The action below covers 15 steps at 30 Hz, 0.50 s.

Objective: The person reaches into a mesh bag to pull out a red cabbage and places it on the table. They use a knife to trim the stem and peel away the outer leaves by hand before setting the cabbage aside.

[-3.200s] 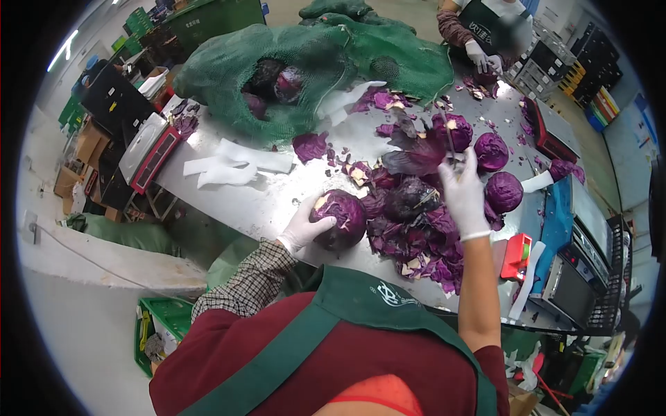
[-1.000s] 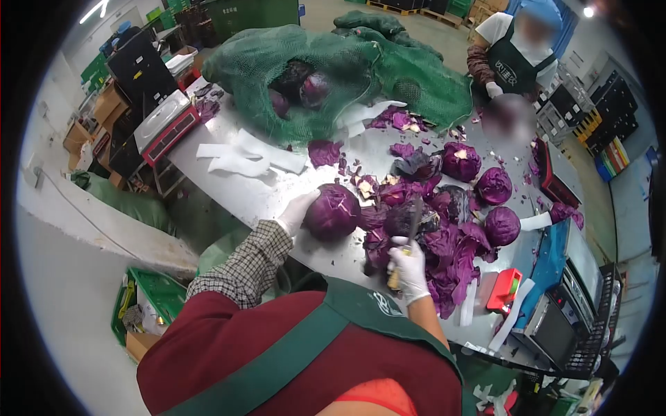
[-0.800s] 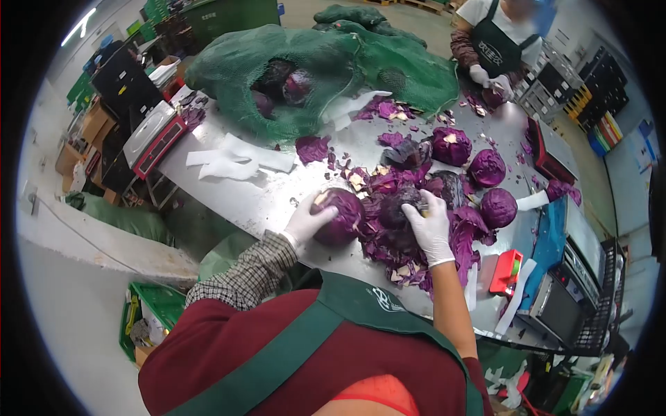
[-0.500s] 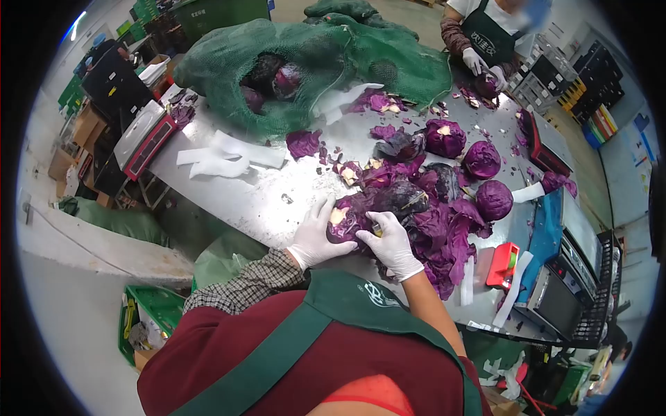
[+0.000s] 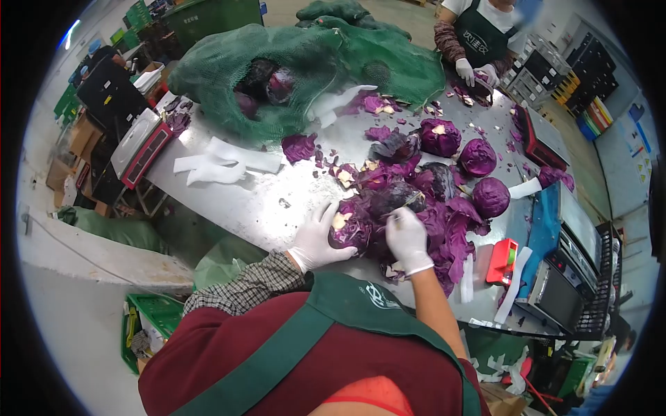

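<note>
My left hand (image 5: 318, 239) grips a red cabbage (image 5: 354, 232) from its left side, thumb along the near edge. The cabbage's pale cut stem faces up. To its right, my right hand (image 5: 408, 239) is closed above a heap of loose purple leaves (image 5: 451, 239). A thin sliver shows at its fingertips, too small to name. Just beyond that hand lies a darker cabbage (image 5: 397, 197). Farther right on the table are trimmed red cabbages (image 5: 478, 157), one of them a smooth round head (image 5: 491, 197).
Green mesh sacks (image 5: 260, 59) with cabbages inside lie at the back. White foam nets (image 5: 225, 161) are at left, near a red scale (image 5: 146, 149). At right are a red tape dispenser (image 5: 501, 261) and a weighing machine (image 5: 555, 295). A co-worker (image 5: 479, 41) stands opposite, handling cabbage.
My right hand has moved off the cabbage, rightward and slightly up, and its fingers have closed. My left hand stays on the cabbage. The co-worker's hands have shifted slightly.
</note>
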Each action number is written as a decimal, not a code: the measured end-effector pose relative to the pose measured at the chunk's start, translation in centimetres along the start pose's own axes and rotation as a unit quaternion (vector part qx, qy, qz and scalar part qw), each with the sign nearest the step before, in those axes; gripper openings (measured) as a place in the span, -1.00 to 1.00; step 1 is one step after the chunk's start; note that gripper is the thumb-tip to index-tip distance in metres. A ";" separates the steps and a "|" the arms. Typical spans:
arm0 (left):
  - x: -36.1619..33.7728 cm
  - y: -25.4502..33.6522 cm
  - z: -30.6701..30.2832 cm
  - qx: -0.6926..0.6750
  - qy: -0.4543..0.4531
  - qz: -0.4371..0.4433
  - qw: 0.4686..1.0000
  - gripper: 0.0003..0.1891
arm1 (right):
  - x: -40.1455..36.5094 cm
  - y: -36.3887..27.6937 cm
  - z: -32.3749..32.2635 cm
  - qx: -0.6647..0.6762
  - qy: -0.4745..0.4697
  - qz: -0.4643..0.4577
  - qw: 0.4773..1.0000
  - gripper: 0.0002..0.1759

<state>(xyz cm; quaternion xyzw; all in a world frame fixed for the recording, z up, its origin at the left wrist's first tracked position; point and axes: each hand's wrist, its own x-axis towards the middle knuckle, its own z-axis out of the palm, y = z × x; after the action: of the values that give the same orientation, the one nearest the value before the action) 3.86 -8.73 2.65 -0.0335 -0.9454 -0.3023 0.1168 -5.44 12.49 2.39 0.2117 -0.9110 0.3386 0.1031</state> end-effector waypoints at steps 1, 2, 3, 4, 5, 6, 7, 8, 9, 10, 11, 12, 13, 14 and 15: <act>-0.2 -0.3 0.1 -0.005 0.002 0.003 1.000 0.10 | 0.3 2.6 0.1 -0.007 0.009 0.068 0.998 -0.84; -0.2 -0.4 0.2 -0.011 0.006 0.008 1.000 0.10 | 0.6 4.7 -0.2 -0.016 0.019 0.135 0.991 -0.82; -0.3 -0.4 0.2 -0.019 0.009 0.001 1.000 0.11 | 0.7 4.2 -1.8 -0.002 -0.018 0.160 0.987 -0.77; -0.3 -0.4 0.0 -0.024 0.011 -0.007 1.000 0.11 | 0.5 3.3 -3.5 0.015 -0.056 0.184 0.981 -0.71; -0.2 -0.3 0.0 -0.017 -0.002 -0.013 1.000 0.11 | 0.4 1.7 -4.3 0.026 -0.093 0.199 0.975 -0.61; 0.1 0.4 -0.6 -0.026 -0.025 -0.024 0.999 0.10 | 0.2 -0.1 -4.7 0.050 -0.121 0.169 0.977 -0.56; 0.3 1.2 -0.8 -0.019 -0.030 -0.028 0.999 0.10 | -0.2 -1.3 -4.0 0.101 -0.124 0.126 0.979 -0.53; 0.3 1.6 -0.8 -0.014 -0.037 -0.032 0.999 0.10 | -0.5 -2.4 -3.3 0.149 -0.126 0.084 0.977 -0.50; 0.1 1.4 -0.9 0.003 -0.024 -0.025 0.999 0.10 | -0.5 -3.7 -2.6 0.116 -0.128 0.057 0.983 -0.46; 0.1 1.4 -0.7 0.017 -0.014 -0.013 1.000 0.10 | -0.6 -4.6 -2.2 0.079 -0.127 0.033 0.988 -0.42; 0.4 1.8 -0.1 0.023 -0.006 0.008 1.000 0.10 | -0.4 -4.3 -1.4 0.071 -0.175 0.068 0.980 -0.38; 0.4 1.7 -0.1 0.007 -0.011 0.004 1.000 0.10 | -0.3 -3.9 -1.3 0.110 -0.193 0.101 0.970 -0.38; 0.3 1.7 0.1 0.023 -0.003 0.022 0.999 0.09 | -0.3 -3.8 -1.5 0.134 -0.203 0.121 0.962 -0.38; 0.3 1.8 0.4 0.043 0.008 0.037 0.998 0.09 | -0.1 -3.3 -1.9 0.164 -0.213 0.137 0.953 -0.38; 0.1 1.9 0.8 0.073 0.011 0.044 0.996 0.08 | 0.0 -2.7 -2.4 0.143 -0.221 0.144 0.954 -0.38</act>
<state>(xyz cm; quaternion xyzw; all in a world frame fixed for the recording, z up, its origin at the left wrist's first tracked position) 3.88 -6.74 3.16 -0.0632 -0.9613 -0.2270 0.1430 -4.09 12.26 5.78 0.1602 -0.8736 0.4217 -0.1827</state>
